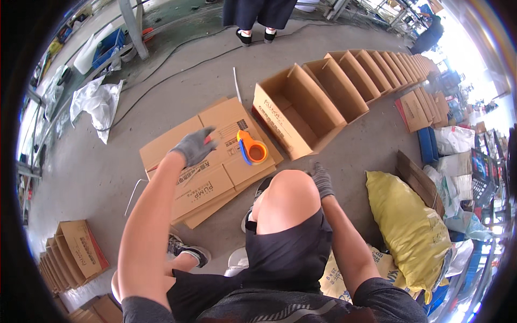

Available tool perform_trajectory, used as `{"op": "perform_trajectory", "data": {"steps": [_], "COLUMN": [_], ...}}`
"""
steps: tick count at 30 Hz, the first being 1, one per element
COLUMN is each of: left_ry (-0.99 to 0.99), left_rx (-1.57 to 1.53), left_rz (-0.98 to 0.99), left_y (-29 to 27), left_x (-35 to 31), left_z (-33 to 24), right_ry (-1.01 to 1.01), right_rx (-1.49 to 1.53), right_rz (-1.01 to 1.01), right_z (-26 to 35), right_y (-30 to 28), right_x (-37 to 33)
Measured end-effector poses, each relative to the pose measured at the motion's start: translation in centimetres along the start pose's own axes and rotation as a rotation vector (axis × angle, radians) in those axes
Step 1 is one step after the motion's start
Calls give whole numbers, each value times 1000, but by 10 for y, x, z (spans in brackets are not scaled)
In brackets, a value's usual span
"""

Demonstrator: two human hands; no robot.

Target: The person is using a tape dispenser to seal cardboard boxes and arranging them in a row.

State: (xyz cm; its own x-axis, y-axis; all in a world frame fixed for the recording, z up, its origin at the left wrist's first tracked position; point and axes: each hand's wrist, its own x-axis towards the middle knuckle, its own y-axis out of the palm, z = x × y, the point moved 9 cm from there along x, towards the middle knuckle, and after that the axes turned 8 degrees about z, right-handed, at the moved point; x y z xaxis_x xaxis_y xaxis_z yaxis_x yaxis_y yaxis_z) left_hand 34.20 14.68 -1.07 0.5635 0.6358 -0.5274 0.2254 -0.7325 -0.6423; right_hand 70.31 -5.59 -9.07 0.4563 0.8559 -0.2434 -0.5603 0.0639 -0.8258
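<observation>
My left hand (194, 147), in a grey glove, is over a stack of flattened cardboard boxes (210, 185). Its fingers look stretched and apart, slightly blurred, with a small red spot by the fingertips that I cannot make out. On the same stack, to the right of that hand, lies an orange and blue tape dispenser (253, 149). My right hand (322, 182), also gloved in grey, is beside my bent right knee. Its fingers point forward, partly hidden, and nothing shows in them. The nearest opened box (274, 121) stands just beyond.
A long row of opened boxes (371, 72) curves away to the far right. A yellow sack (406, 231) lies at my right. More boxes (81, 250) stand at the lower left. Cables (177, 70) cross the floor; another person (258, 16) stands ahead.
</observation>
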Motion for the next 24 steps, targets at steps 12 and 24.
{"op": "perform_trajectory", "data": {"steps": [12, 24], "left_ry": [-182, -410], "left_rx": [-328, -81], "left_rz": [-68, 66], "left_y": [12, 55], "left_x": [-176, -149], "left_z": [148, 254], "right_ry": [180, -25], "right_rx": [-281, -773], "right_rz": [88, 328], "right_z": [64, 58], "right_y": [16, 18], "right_x": [115, 207]}}
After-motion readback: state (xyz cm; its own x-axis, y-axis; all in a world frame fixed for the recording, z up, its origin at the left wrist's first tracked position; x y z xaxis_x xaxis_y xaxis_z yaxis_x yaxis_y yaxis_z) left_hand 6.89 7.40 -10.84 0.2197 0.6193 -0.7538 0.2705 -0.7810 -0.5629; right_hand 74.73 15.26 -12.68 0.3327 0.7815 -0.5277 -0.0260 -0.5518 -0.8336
